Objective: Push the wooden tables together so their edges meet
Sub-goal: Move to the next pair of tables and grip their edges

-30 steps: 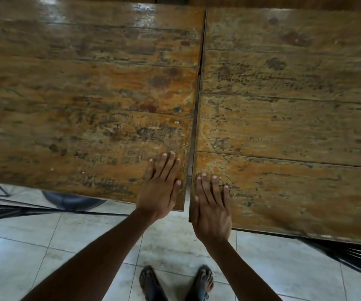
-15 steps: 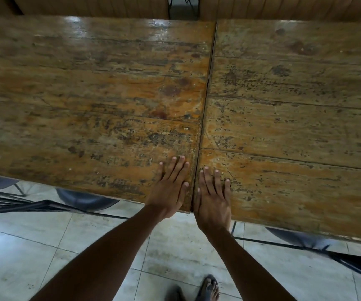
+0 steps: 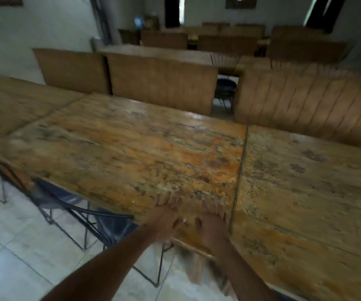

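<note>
Compared with half a second ago, the view is being lifted and swung, so that the room beyond is now being shown and the whole scene is being blurred by motion; both hands are now being seen on the left table (image 3: 131,148), whereas earlier one hand was being rested on each side of the seam. The left hand (image 3: 166,216) is being laid flat near the front edge, fingers spread, though blur is keeping details unclear. The right hand (image 3: 213,222) is being laid flat just beside it, fingers spread, close to the seam (image 3: 239,177). The right table (image 3: 310,203) is being met by the left table along that narrow dark line, edges touching as far as can be told. No containers are being shown. A dark wire-framed chair (image 3: 101,218) is being tucked under the left table, over a pale tiled floor (image 3: 12,257). Further wooden tables and panels (image 3: 162,83) are being seen behind, below grey walls.
</note>
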`<action>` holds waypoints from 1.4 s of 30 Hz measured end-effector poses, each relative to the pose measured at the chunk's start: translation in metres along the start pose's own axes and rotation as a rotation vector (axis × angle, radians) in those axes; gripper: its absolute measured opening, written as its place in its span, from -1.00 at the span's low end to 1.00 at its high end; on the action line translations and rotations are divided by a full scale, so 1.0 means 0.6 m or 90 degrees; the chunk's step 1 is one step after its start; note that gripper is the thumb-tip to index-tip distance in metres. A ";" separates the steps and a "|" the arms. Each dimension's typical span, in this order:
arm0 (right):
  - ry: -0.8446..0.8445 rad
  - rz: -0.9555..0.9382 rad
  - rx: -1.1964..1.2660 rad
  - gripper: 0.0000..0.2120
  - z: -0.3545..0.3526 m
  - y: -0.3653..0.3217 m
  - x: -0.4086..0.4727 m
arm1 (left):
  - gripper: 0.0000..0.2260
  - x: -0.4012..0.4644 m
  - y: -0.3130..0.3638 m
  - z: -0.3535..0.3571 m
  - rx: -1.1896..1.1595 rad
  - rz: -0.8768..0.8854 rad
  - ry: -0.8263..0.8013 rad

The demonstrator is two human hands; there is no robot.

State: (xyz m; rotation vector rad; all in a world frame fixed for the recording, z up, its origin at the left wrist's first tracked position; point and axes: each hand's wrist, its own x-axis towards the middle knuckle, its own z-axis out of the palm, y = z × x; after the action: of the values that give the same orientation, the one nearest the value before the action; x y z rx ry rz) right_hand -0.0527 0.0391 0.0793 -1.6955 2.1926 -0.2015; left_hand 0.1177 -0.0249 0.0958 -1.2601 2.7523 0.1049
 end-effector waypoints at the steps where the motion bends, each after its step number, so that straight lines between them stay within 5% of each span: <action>1: 0.013 -0.019 -0.007 -0.41 -0.012 -0.040 -0.002 | -0.37 -0.021 -0.034 -0.019 -0.007 -0.013 0.029; 10: 0.097 -0.196 -0.027 -0.48 -0.026 -0.490 -0.020 | -0.36 -0.292 -0.367 -0.156 0.032 -0.161 0.199; 20: 0.070 -0.369 -0.020 -0.49 0.069 -0.988 -0.062 | -0.40 -0.619 -0.763 -0.195 0.025 -0.320 0.285; 29: 0.077 -0.470 0.016 -0.47 0.183 -1.293 0.062 | -0.35 -0.695 -1.065 -0.137 0.005 -0.374 0.308; 42: -0.010 -0.493 0.141 -0.42 0.376 -1.746 0.415 | -0.38 -0.614 -1.594 -0.120 -0.027 -0.403 0.167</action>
State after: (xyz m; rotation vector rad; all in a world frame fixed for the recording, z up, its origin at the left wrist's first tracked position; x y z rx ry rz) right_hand 0.9250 -0.4578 0.1646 -2.2952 1.3309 -0.5912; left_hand 1.0757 -0.3806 0.2004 -2.2183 2.3939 -0.0639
